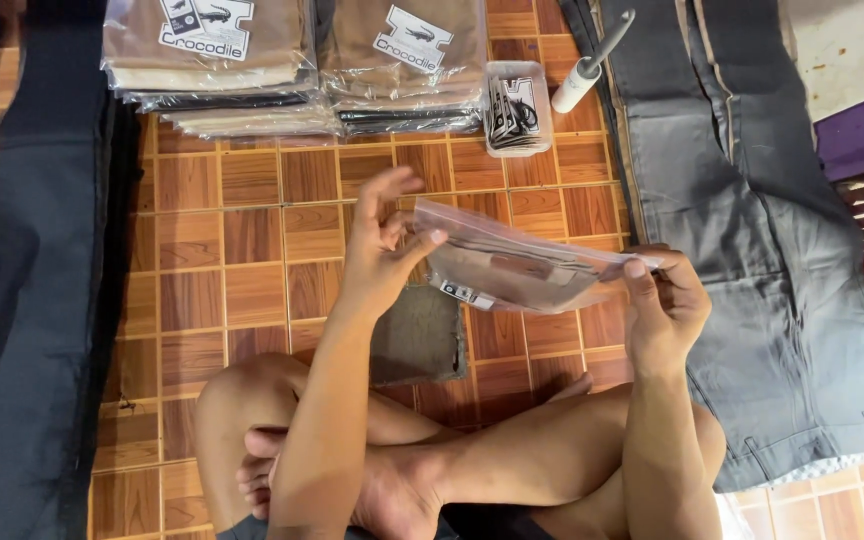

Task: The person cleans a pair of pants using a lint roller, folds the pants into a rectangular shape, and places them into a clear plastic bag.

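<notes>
I hold a clear plastic bag with a folded brown garment inside it, above my crossed legs. My left hand pinches the bag's left end between thumb and forefinger, the other fingers spread upward. My right hand grips the bag's right end. The bag is tilted, its left end higher. Under it on the floor lies a folded grey-brown piece of cloth, partly hidden by my left forearm.
Two stacks of bagged brown garments sit at the top of the wooden parquet floor. Beside them stand a small clear box of tags and a white roller tool. Grey trousers lie spread on the right, dark cloth on the left.
</notes>
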